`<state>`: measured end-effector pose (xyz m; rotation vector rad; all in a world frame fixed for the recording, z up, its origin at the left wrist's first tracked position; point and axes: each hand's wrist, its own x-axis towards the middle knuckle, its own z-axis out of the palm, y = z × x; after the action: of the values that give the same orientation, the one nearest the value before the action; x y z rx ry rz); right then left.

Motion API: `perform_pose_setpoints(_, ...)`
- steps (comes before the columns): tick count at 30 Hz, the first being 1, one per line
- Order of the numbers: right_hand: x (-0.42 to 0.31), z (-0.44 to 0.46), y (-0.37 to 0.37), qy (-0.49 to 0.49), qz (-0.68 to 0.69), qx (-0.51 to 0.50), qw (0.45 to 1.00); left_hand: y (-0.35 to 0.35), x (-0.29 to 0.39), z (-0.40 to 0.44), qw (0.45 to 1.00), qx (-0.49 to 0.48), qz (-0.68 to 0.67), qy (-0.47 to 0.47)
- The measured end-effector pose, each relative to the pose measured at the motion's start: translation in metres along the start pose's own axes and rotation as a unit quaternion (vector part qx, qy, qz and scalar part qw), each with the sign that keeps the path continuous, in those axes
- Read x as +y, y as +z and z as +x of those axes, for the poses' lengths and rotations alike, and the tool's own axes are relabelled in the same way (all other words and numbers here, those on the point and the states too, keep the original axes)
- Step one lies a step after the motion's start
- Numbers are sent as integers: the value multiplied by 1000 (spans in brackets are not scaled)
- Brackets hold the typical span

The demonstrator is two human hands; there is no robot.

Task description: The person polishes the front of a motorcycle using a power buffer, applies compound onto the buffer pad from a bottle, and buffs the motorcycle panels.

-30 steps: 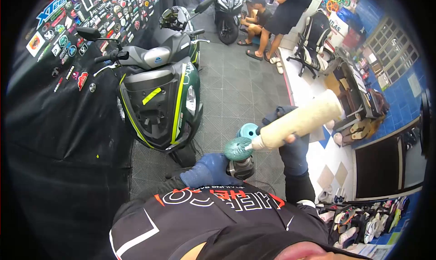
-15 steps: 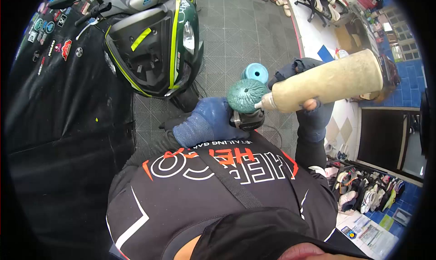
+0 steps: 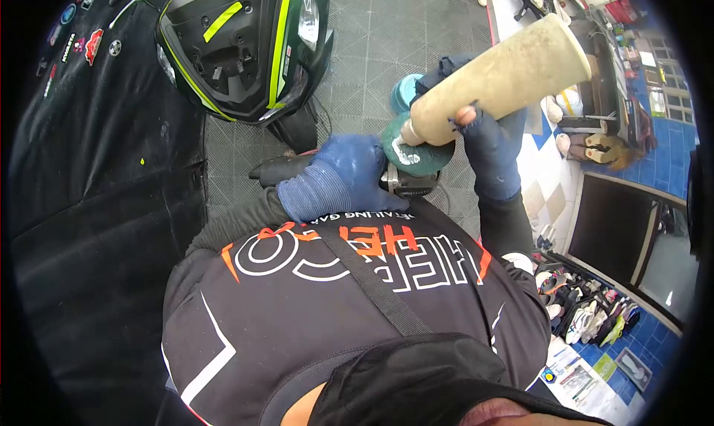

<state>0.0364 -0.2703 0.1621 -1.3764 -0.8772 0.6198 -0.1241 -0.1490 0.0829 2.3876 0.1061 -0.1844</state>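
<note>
My left hand [image 3: 343, 175], in a blue glove, is wrapped round a polisher [image 3: 409, 182] held close to my chest. Its round green foam pad [image 3: 435, 158] faces up, with a white streak of compound on it. In my right hand [image 3: 491, 143], gloved too with a bare fingertip showing, a cream squeeze bottle [image 3: 506, 76] is tilted down. The bottle's nozzle is at the pad's left part, touching or just above it. Beyond the pad stands a light blue round object [image 3: 405, 91], partly covered by the bottle hand.
A dark green scooter front [image 3: 242, 54] with yellow stripes stands ahead on the left. Black sheeting [image 3: 97, 203] with stickers lies along the left side. Grey floor tiles [image 3: 372, 32] run forward. Several shoes [image 3: 595, 311] are at the lower right.
White compound now shows on the pad, which has tilted. The bottle has moved left relative to the pad and points more steeply. The whole view has shifted downward.
</note>
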Motion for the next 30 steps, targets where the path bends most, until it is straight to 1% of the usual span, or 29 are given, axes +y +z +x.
perform_pose_setpoints(2, 7, 7, -4, -1, 10, -4, 1000, 0, -1, 0, 1000, 12, -3, -2)
perform_pose_setpoints(4, 14, 12, -6, 3, -3, 3, 1000, -1, -2, 1, 1000, -6, 18, -24)
perform_pose_setpoints(6, 23, 18, -9, -16, -13, 49, 999, -2, -4, 2, 1000, -8, 21, -20)
perform_pose_setpoints(7, 29, 22, -12, -18, 17, 48, 999, -3, -4, 3, 999, -11, 27, -15)
perform_pose_setpoints(8, 30, 22, -12, -18, 16, 46, 999, -4, -4, 3, 1000, -9, 26, -16)
perform_pose_setpoints(10, 26, 23, -10, -33, 34, 115, 992, -7, -5, 3, 1000, -9, 2, -8)
perform_pose_setpoints(12, 29, 24, -21, -34, 52, 94, 994, -5, -7, 4, 1000, 7, 12, -5)
perform_pose_setpoints(14, 28, 23, -25, -60, 53, 124, 989, -5, -8, 5, 999, 23, 23, -2)
perform_pose_setpoints(16, 26, 21, -31, -57, 62, 124, 989, -7, -10, 6, 999, 37, 11, 5)
perform_pose_setpoints(17, 22, 19, -33, -54, 45, 132, 989, -7, -11, 6, 999, 42, 15, 8)
perform_pose_setpoints(19, 19, 14, -38, -59, 14, 142, 988, -12, -11, 7, 998, 42, -28, 24)
perform_pose_setpoints(20, 18, 13, -42, -83, -15, 139, 987, -21, -4, 10, 1000, 6, 1, -5)
perform_pose_setpoints(22, 14, 12, -54, -86, -45, 78, 992, -19, -6, 13, 1000, 21, -3, 18)
perform_pose_setpoints(24, 1, 18, -49, -48, -9, 67, 997, -19, -8, 16, 999, 21, 13, 24)
perform_pose_setpoints(25, -7, 21, -38, -20, 5, 114, 993, -21, -5, 17, 999, 29, -5, 32)
perform_pose_setpoints(26, -10, 31, -39, -41, 7, 117, 992, -22, -6, 18, 999, 7, -18, 39)
perform_pose_setpoints(28, -15, 53, -41, 75, -80, 61, 992, -25, -3, 19, 997, 28, -24, 72)
perform_pose_setpoints(29, -18, 61, -31, 91, -149, 51, 983, -23, -8, 20, 998, -2, -2, 59)
perform_pose_setpoints(30, -21, 72, -28, 130, -183, -19, 974, -22, -9, 22, 998, 0, 10, 64)
